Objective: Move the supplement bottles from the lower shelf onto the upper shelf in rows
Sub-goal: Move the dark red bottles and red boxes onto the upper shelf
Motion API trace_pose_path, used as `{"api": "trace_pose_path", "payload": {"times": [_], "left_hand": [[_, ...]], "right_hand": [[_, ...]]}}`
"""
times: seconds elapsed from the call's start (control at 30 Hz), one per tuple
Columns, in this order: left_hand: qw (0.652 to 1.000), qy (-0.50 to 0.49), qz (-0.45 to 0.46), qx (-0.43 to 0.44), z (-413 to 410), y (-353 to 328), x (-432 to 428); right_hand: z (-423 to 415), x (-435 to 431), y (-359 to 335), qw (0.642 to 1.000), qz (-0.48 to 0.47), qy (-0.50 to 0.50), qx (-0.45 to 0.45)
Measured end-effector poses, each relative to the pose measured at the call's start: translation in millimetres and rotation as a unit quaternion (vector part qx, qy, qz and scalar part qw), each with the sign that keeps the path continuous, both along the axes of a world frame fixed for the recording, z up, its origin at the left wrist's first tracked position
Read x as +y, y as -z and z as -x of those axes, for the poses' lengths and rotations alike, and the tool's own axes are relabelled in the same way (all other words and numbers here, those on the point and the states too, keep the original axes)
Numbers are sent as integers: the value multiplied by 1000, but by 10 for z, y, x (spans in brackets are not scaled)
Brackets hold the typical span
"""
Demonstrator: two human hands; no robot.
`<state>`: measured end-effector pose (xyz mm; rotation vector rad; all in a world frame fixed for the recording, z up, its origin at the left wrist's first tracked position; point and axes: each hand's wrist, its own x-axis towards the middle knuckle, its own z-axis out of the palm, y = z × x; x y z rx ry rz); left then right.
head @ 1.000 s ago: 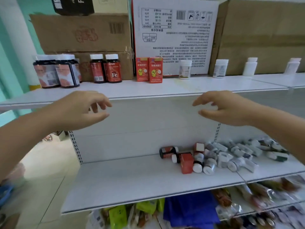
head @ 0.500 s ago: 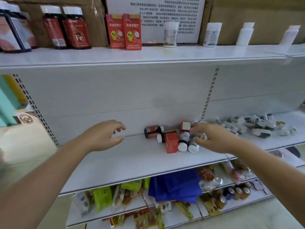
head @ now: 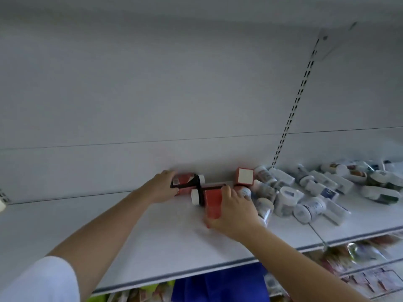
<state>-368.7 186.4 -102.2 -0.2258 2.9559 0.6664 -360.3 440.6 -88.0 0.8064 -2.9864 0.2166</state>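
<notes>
On the white lower shelf [head: 152,240] my left hand [head: 160,188] grips a dark bottle with a red label and white cap [head: 188,183], lying on its side by the back panel. My right hand [head: 233,212] grips a red box [head: 212,203] just in front of a second dark bottle [head: 200,196], also lying flat. Another red box [head: 245,176] stands at the back. To the right lies a heap of several white supplement bottles [head: 290,197]. The upper shelf is out of view.
A slotted upright [head: 294,110] runs up the grey back panel. More white bottles [head: 375,182] lie scattered at the far right. Below the shelf edge are blue fabric [head: 218,286] and packaged goods [head: 359,258].
The view dropped and closed in on the lower shelf. Both hands came down from the upper shelf's height; the left now holds the red-labelled bottle and the right holds the red box.
</notes>
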Motion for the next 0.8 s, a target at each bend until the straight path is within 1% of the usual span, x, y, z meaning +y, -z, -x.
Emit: {"api": "trace_pose_path", "payload": {"times": [0.07,0.13,0.17,0.2,0.23,0.27,0.37,0.4,0.43,0.47,0.5,0.53,0.57,0.63,0.7,0.77,0.8], "left_hand": [[1000,-1,5,4,175,203,-9],[996,0,88,-11,278,303,34],[991,-9,132,-23,324,349,52],[988,-18,149,-25,345,344,99],[989,-29,144,-33,367,354,117],[991,-38,120,-35,364,345,114],[995,-83,4,-49,200,183,48],[993,-101,-40,-53,88,72,20],[987,-119,-91,-49,-34,-52,-3],[979,-136,-148,-43,-169,-194,-16],[965,-149,-215,-32,-293,-318,-41],[941,-162,-297,-23,-449,-471,-36],[908,-162,-385,-26,-616,-605,-36],[846,-139,-513,-36,-967,-869,-20],[802,-122,-584,-33,-1324,-1115,35],[759,-110,-642,-17,-1643,-1345,111],[740,-109,-664,-11,-1796,-1458,152]], "right_hand": [[82,-28,135,1000,2,12,28],[137,-32,197,999,22,14,24],[148,-28,202,999,48,14,10],[147,-24,185,996,83,17,-10],[139,-12,147,991,125,25,-41],[119,-4,94,981,171,38,-81],[25,11,-113,930,315,78,-175],[-10,8,-202,907,359,88,-201],[-43,3,-287,875,416,92,-230],[-75,-7,-372,832,477,97,-267],[-130,-24,-473,774,544,106,-307],[-175,-43,-568,717,594,122,-343],[-235,-61,-679,667,634,138,-366],[-376,-84,-909,593,686,151,-394],[-593,-95,-1201,556,705,138,-417],[-810,-99,-1448,558,702,130,-422],[-925,-103,-1564,569,696,130,-418]]}}
